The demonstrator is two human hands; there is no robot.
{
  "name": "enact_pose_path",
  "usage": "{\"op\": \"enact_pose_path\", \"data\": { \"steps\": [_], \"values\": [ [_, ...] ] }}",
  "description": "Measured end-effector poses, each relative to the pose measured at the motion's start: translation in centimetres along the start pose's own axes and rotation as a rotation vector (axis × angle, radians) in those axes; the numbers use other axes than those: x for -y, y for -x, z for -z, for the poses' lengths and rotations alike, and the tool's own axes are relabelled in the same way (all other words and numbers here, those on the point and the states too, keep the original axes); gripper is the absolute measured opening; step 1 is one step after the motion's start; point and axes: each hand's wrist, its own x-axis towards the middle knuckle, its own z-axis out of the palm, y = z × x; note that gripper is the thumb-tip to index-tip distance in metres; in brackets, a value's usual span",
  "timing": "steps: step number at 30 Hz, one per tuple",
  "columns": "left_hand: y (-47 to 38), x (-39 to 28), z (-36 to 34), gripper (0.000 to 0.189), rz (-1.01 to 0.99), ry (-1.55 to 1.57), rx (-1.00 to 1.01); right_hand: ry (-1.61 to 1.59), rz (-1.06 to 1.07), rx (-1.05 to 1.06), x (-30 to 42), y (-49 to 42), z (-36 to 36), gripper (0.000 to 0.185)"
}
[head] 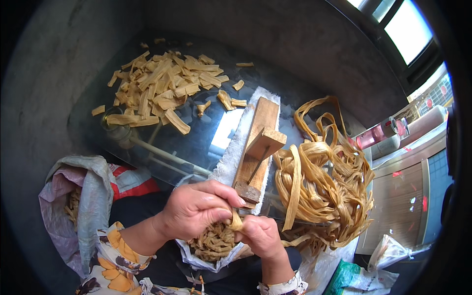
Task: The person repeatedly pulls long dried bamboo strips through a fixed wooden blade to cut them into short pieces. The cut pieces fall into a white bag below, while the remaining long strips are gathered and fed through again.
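Note:
Between my two hands is a short piece of a tan dried strip [235,222], apparently twisted or folded. My left hand [201,208] pinches its upper end and my right hand [260,234] grips the lower end. Just beyond them a wooden board [254,147] with a raised wooden block [266,142] and a thin metal rod [258,166] lies on a white towel [230,160]. Below my hands, an open white sack [221,266] holds many small tan pieces [212,243]. Long tan strips [313,173] are heaped to the right of the board.
A pile of cut flat pieces [158,79] lies on the glass tabletop [191,143] at the far left. An open woven sack [97,191] stands at the left. A pink-tinted bottle [374,134] and a green bag [346,276] are at the right.

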Motion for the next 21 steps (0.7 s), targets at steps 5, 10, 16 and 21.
{"op": "enact_pose_path", "data": {
  "steps": [5, 10, 16, 21],
  "values": [
    [-0.2, 0.4, 0.6, 0.011, 0.052, 0.084, -0.167, -0.128, -0.032, -0.005, -0.2, -0.2, -0.1, 0.039],
    [0.2, 1.0, 0.4, 0.021, 0.621, 0.597, 0.123, -0.244, -0.210, -0.036, 0.8, -1.1, 0.1, 0.034],
    [0.8, 2.1, 0.2, 0.006, 0.572, 0.541, 0.112, -0.046, -0.093, -0.255, 1.2, -0.6, 0.3, 0.015],
    [-1.1, 2.8, -1.1, 0.007, 0.510, 0.334, -0.089, 0.355, 0.316, -0.587, 1.2, -2.2, 1.5, 0.015]
  ]
}}
